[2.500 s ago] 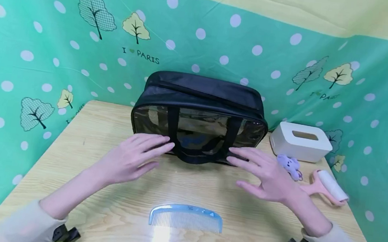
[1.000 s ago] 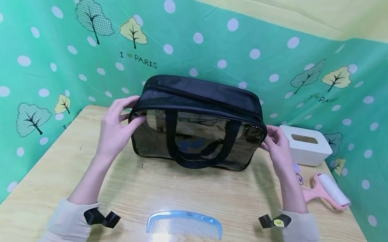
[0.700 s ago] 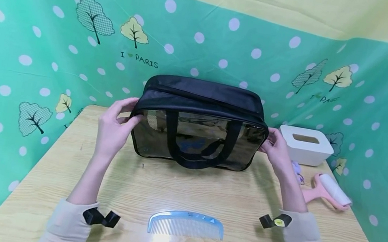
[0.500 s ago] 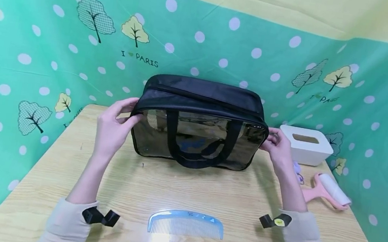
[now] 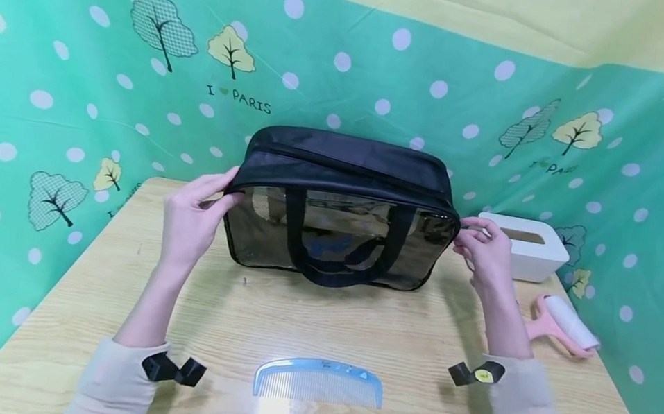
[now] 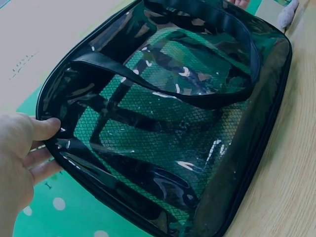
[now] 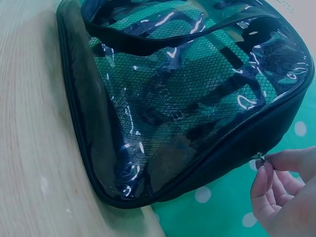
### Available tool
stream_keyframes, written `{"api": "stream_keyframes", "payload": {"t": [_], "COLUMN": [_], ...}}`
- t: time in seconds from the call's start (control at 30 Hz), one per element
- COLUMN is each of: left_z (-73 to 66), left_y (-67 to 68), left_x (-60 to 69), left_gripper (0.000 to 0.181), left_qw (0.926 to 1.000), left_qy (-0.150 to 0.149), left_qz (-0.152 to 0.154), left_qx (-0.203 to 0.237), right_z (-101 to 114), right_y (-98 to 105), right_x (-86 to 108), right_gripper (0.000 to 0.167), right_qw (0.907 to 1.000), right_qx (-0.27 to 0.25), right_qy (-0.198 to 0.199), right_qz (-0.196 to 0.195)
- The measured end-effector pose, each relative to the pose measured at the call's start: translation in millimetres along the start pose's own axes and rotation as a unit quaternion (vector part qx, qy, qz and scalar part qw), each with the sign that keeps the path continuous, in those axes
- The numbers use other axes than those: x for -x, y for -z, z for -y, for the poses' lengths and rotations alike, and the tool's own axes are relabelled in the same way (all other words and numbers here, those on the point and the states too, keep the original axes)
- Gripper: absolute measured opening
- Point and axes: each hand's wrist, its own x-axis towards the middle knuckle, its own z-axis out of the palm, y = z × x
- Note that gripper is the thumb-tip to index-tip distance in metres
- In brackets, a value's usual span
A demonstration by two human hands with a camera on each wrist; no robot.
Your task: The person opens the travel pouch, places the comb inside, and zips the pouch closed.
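A black toiletry bag (image 5: 341, 236) with a see-through front and a looped strap handle stands upright at the back of the table. My left hand (image 5: 195, 217) grips its upper left corner, with the thumb on the front and the fingers behind, as the left wrist view shows. On the bag's right end, my right hand (image 5: 486, 255) pinches a small metal zipper pull (image 7: 259, 157) between thumb and index finger. Mesh (image 7: 163, 74) shows through the clear panel. A blue comb (image 5: 318, 381) lies on the table in front of the bag, apart from both hands.
To the right of the bag stands a white tissue box (image 5: 535, 262). In front of the box lies a pink lint roller (image 5: 568, 325). A green dotted curtain (image 5: 348, 83) hangs close behind the bag and along the sides of the wooden table (image 5: 107, 289).
Both hands have gone from above the front of the bag to its two ends. Lately the right hand has shifted slightly right along the end. The bag has barely moved.
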Motion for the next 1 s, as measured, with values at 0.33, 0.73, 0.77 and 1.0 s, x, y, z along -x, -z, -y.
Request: {"api": "stream_keyframes", "payload": {"t": [0.33, 0.73, 0.77, 1.0], "left_z": [-0.6, -1.6, -1.4, -0.9], "left_y": [1.6, 2.6, 2.7, 0.4], "left_x": [0.3, 0.7, 0.8, -0.8], "left_gripper": [0.038, 0.037, 0.037, 0.038], "left_qw": [0.9990, 0.9949, 0.9947, 0.9935], "left_qy": [-0.020, -0.059, -0.060, -0.061], "left_qz": [0.001, -0.010, -0.010, -0.005], "left_qx": [-0.040, -0.082, -0.083, -0.096], "right_z": [23.5, 64.5, 67.8, 87.8], "right_y": [1.2, -11.9, -13.2, -23.7], "right_x": [-5.1, -10.4, -10.4, -7.8], "right_gripper": [0.016, 0.010, 0.009, 0.006], "right_qw": [0.9964, 0.9885, 0.9866, 0.9712], "right_qx": [0.072, 0.148, 0.160, 0.236], "right_qy": [-0.034, 0.003, 0.008, 0.026], "right_qz": [0.030, 0.033, 0.034, 0.025]}}
